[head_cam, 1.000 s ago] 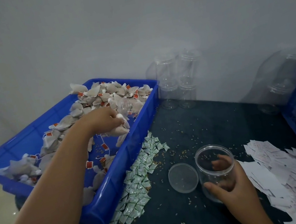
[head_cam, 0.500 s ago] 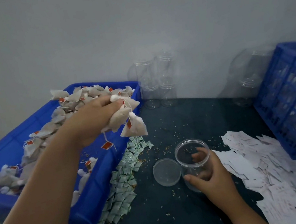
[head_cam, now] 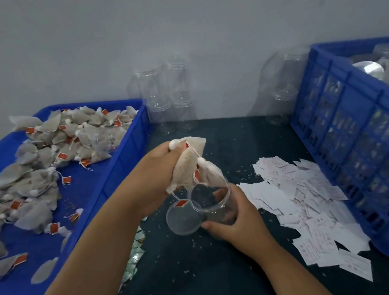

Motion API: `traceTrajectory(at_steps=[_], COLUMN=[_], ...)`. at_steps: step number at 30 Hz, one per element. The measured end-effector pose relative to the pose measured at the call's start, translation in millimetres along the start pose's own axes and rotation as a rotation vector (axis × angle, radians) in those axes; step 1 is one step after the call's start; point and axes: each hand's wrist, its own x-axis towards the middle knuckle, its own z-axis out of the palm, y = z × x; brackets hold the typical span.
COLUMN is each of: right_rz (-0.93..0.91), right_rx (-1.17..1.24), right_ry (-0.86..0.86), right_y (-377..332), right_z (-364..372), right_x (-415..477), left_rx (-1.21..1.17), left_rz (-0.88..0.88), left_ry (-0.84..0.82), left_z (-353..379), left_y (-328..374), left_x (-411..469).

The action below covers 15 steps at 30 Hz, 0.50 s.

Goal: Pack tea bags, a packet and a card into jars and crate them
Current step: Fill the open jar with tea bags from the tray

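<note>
My left hand (head_cam: 157,176) grips a bunch of pale tea bags (head_cam: 188,166) with red tags, right above the mouth of a clear open jar (head_cam: 212,203). One tag dangles on its string over the jar's clear lid (head_cam: 183,218), which lies flat beside it. My right hand (head_cam: 235,220) holds the jar from the near side on the dark table. Loose tea bags (head_cam: 39,172) fill the blue tray (head_cam: 124,158) at left. White cards (head_cam: 306,201) lie in a heap at right. Green-white packets (head_cam: 134,256) peek out under my left forearm.
A blue slatted crate (head_cam: 368,158) stands at the right, with clear jars inside. Stacked empty jars (head_cam: 168,100) stand against the grey wall at the back, and one more jar (head_cam: 281,105) by the crate. Small grains are scattered on the table.
My left hand lifted a bunch of tea bags out of the tray and carried them right, to just above the jar. My right hand kept hold of the jar.
</note>
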Motion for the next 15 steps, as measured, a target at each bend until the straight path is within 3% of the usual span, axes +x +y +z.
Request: traceTrajectory(at_steps=[3, 5, 11, 15], right_rz=[-0.021, -0.040, -0.046, -0.038], right_rx=[0.098, 0.100, 0.138, 0.127], right_ry=[0.016, 0.040, 0.046, 0.055], right_y=[-4, -6, -6, -7], right_z=[-2, -2, 0, -1], right_x=[0, 0, 1, 2], left_rx=[0.461, 0.599, 0.469, 0.342], left_rz=[0.015, 0.006, 0.042, 0.047], left_ry=[-0.098, -0.092, 0.012, -0.034], left_z=[4, 7, 1, -4], left_y=[-10, -17, -16, -10], left_x=[2, 4, 7, 5])
